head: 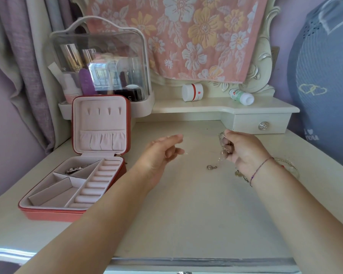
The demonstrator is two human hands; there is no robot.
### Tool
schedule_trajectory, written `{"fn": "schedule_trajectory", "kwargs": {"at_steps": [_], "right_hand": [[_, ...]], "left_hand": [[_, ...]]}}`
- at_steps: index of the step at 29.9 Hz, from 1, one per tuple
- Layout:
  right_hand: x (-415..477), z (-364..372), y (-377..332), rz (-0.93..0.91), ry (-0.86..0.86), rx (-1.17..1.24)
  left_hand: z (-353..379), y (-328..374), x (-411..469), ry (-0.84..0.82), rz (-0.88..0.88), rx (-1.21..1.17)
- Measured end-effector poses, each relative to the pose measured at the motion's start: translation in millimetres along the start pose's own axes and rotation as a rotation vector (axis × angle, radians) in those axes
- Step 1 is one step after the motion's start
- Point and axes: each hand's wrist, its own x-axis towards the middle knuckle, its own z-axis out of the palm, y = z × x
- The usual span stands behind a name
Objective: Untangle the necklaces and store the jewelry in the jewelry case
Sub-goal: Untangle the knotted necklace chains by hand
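The red jewelry case [48,212] lies open at the left of the dressing table, its pink lid upright. One silver piece [75,169] lies in its back compartment. My right hand [244,149] is raised over the table's right side, fingers curled round a bunched silver necklace [224,144] whose thin chain hangs down to a small pendant [211,167] on the table. My left hand [162,153] hovers in the middle with fingers loosely bent, holding nothing I can make out. More jewelry [238,173] lies partly hidden under my right wrist.
A clear cosmetics box [101,62] stands behind the case. A white jar [192,92] and a small bottle [242,96] lie on the raised shelf, above a small drawer [262,125]. A bangle [289,165] lies at the right. A floral towel [186,36] covers the mirror.
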Motion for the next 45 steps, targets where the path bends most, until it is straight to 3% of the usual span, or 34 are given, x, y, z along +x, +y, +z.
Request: {"fn": "schedule_trajectory", "kwargs": {"at_steps": [2, 4, 12, 17, 29, 37, 45], "right_hand": [[2.0, -2.0, -0.5, 0.028, 0.017, 0.007], [2.7, -3.4, -0.4, 0.050, -0.005, 0.021], [0.3, -3.4, -5.2, -0.036, -0.086, 0.201], [-1.7, -3.5, -7.3, -0.055, -0.198, 0.271], [-24.9, 5.7, -12.9, -0.109, -0.470, 0.088], [-28.4, 10.1, -4.8, -0.106, -0.551, -0.108], [-27.9, 10.3, -4.3, -0.104, -0.528, -0.207]], "left_hand": [[-1.1, 2.7, 0.4, -0.014, -0.037, -0.218], [-4.1, 6.0, 0.0, -0.017, -0.064, -0.257], [-5.3, 1.1, -0.9, -0.007, -0.148, 0.164], [-5.3, 1.5, -1.2, 0.022, -0.154, 0.271], [7.2, -5.1, -10.0, -0.001, 0.082, 0.559], [9.0, -0.5, -13.4, -0.235, 0.161, 0.227], [6.8, -3.7, -8.9, -0.252, 0.125, 0.175]]}}
